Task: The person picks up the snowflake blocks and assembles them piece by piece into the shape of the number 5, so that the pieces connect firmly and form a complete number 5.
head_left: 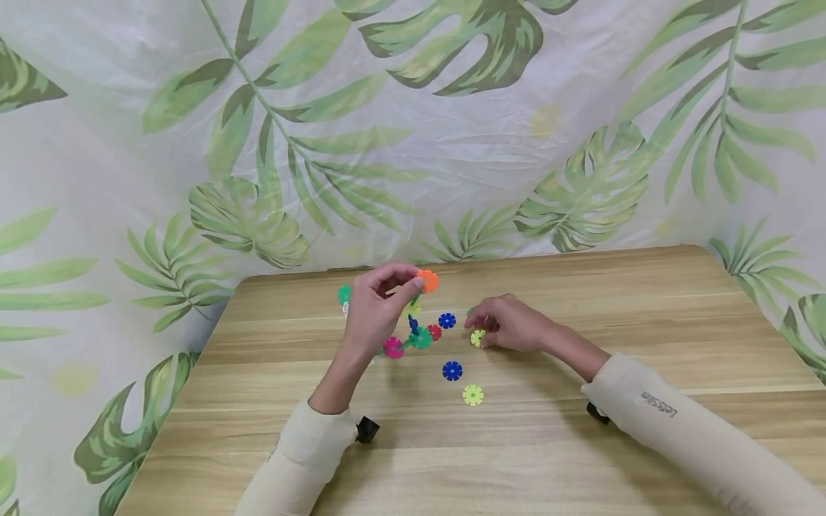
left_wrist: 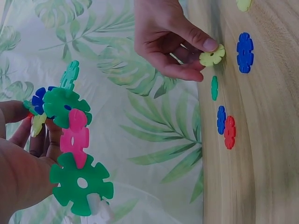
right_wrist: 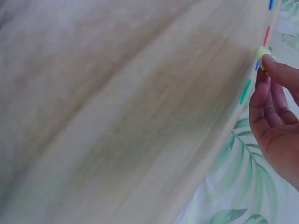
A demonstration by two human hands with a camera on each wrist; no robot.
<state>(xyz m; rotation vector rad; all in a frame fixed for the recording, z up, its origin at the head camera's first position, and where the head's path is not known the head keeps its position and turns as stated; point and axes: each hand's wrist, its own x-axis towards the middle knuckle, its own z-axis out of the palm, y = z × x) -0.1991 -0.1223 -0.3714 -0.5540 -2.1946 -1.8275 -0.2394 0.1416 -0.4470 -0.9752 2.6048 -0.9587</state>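
Observation:
My left hand (head_left: 382, 301) pinches an orange notched plastic disc (head_left: 428, 281) between thumb and fingers. That disc belongs to a joined chain of discs, with a yellow, a blue, a green disc (head_left: 421, 337) and a pink disc (head_left: 393, 348) hanging below the hand. In the left wrist view the chain also shows a second large green disc (left_wrist: 81, 182) with a white piece slotted into its edge. My right hand (head_left: 516, 324) holds a single yellow disc (left_wrist: 212, 55) by thumb and fingertips, just above the table and apart from the chain.
Loose discs lie on the wooden table (head_left: 516, 444): a blue disc (head_left: 447, 320), a red disc (head_left: 434, 332), another blue disc (head_left: 452, 370), a yellow disc (head_left: 473, 395) and a green disc (left_wrist: 214, 88) by the right hand. A leaf-patterned cloth (head_left: 477, 158) hangs behind the far edge.

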